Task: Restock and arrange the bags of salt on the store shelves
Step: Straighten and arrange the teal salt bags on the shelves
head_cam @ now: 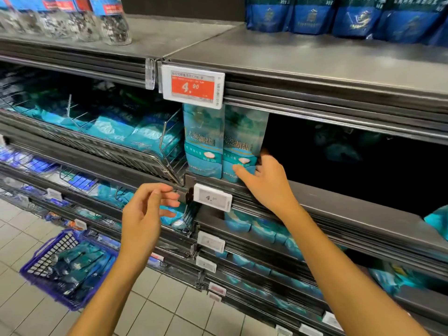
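- your right hand (268, 180) is at the lower right corner of the right-hand teal salt bag (243, 144), thumb on its front and fingers curled round its right edge; it looks like a light hold, though how firm i cannot tell.
- that bag stands upright at the front edge of the middle shelf (339, 202), touching a second upright teal salt bag (203, 141) on its left.
- your left hand (145, 214) floats in front of the shelf edge, just left of the small white price tag (212, 197), fingers loosely bent and apart, nothing in it.
- the shelf space to the right of the two bags is dark; a few dim bags lie far back.
- a red-and-white price tag (192, 86) hangs from the shelf above, just over the two bags.
- to the left, a wire basket rack (155, 156) holds more teal bags lying flat.
- on the tiled floor at lower left sits a blue shopping basket (58, 263) with bags inside.
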